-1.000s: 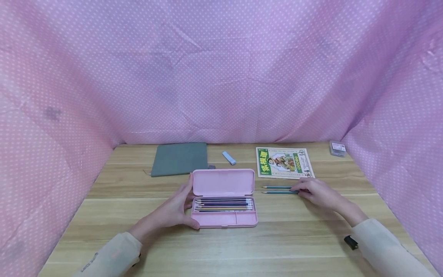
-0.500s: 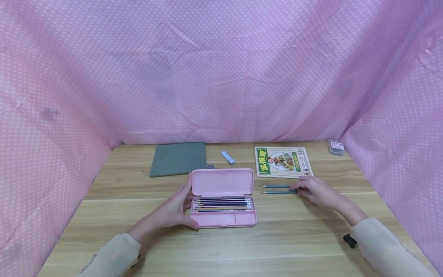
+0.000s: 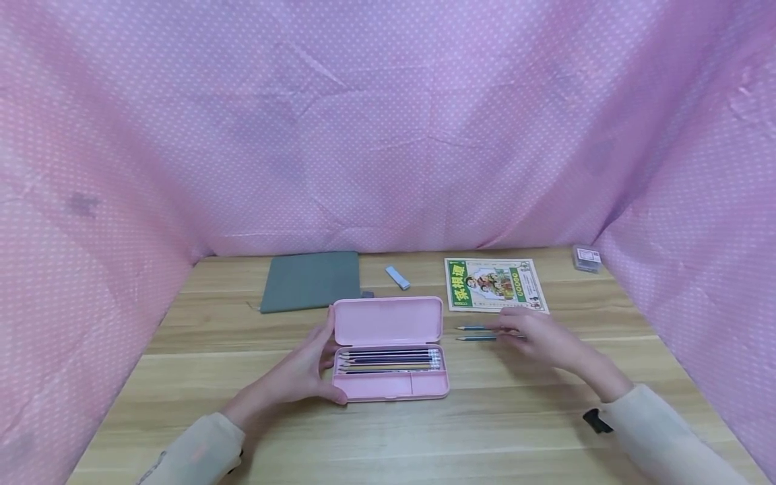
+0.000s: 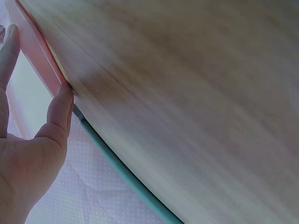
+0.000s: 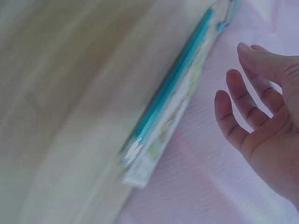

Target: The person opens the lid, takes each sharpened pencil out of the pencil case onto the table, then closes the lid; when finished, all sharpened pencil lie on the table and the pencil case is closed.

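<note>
Two teal pencils (image 3: 479, 333) lie side by side just right of centre in the head view, between the pink case (image 3: 390, 350) and the booklet (image 3: 494, 285). Their long axis runs left to right across the frame, tips pointing left toward the case. The right hand (image 3: 536, 337) sits over their right ends, so the pencils stick out to the left from under its fingers. It's clearly the nearer hand; the left one is on the far side of the case.

The right hand looks blurry in the head view. In the right wrist shot the fingers (image 5: 243, 116) are loosely spread and slightly bent, palm open, not closed on anything, with the pencils (image 5: 175, 77) running as a teal streak to the left of them. I can't tell if the fingertips actually touch the pencils. The forearm comes in from the lower right corner, wrist low to the table (image 3: 515, 417).

The left hand (image 3: 303, 370) cups the left end of the open case: fingers up along the lid edge, thumb on the near corner of the tray, as the left wrist view also shows (image 4: 58, 109). The case already has a row of pencils in its long compartment.
</note>
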Demonstrator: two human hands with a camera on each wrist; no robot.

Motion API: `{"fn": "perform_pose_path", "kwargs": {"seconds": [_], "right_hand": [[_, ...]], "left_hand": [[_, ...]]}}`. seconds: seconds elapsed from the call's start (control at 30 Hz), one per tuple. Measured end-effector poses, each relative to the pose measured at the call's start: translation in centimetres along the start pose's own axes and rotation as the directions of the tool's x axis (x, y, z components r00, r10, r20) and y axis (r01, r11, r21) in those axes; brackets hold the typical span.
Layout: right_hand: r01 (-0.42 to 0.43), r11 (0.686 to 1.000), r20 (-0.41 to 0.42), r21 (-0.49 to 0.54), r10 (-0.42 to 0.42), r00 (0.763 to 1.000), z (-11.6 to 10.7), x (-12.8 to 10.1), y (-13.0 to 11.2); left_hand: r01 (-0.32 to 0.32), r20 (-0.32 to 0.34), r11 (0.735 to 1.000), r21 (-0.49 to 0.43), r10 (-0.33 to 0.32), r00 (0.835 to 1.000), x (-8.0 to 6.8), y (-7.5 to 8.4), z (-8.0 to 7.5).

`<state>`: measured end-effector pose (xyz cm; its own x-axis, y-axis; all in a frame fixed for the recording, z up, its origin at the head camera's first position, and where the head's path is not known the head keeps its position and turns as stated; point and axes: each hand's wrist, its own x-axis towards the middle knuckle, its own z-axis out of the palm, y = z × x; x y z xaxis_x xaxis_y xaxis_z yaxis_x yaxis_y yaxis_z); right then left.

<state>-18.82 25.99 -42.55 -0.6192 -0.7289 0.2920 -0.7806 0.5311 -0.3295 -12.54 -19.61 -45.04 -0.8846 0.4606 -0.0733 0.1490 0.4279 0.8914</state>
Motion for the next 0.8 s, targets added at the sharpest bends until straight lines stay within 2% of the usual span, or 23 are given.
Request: {"fn": "perform_pose_path", "kwargs": {"seconds": [0.17, 0.3, 0.43, 0.57, 0.8], "right_hand": [[0.042, 0.998, 0.040, 0.050, -0.044, 0.998, 0.4, 2.2, -2.3], [0.075, 0.996, 0.062, 0.046, -0.077, 0.995, 1.4, 3.9, -4.0], [0.102, 0.991, 0.076, 0.084, -0.108, 0.991, 2.6, 5.5, -5.6], [0.104, 0.985, 0.109, 0.141, -0.120, 0.987, 3.9, 6.7, -6.9], [0.067, 0.985, 0.183, 0.161, -0.097, 0.978, 5.3, 8.3, -8.2]], "left_hand": [[-0.003, -0.006, 1.000, 0.007, 0.003, 1.000, -0.1, 0.1, 0.0], [-0.010, 0.004, 1.000, 0.001, 0.010, 1.000, -0.2, 0.2, 0.0], [-0.017, 0.009, 1.000, 0.000, 0.017, 1.000, -0.2, 0.1, 0.0], [-0.019, 0.011, 1.000, 0.007, 0.019, 1.000, -0.2, 0.1, 0.0], [-0.019, 0.002, 1.000, 0.013, 0.019, 1.000, 0.0, 0.1, 0.1]]}}
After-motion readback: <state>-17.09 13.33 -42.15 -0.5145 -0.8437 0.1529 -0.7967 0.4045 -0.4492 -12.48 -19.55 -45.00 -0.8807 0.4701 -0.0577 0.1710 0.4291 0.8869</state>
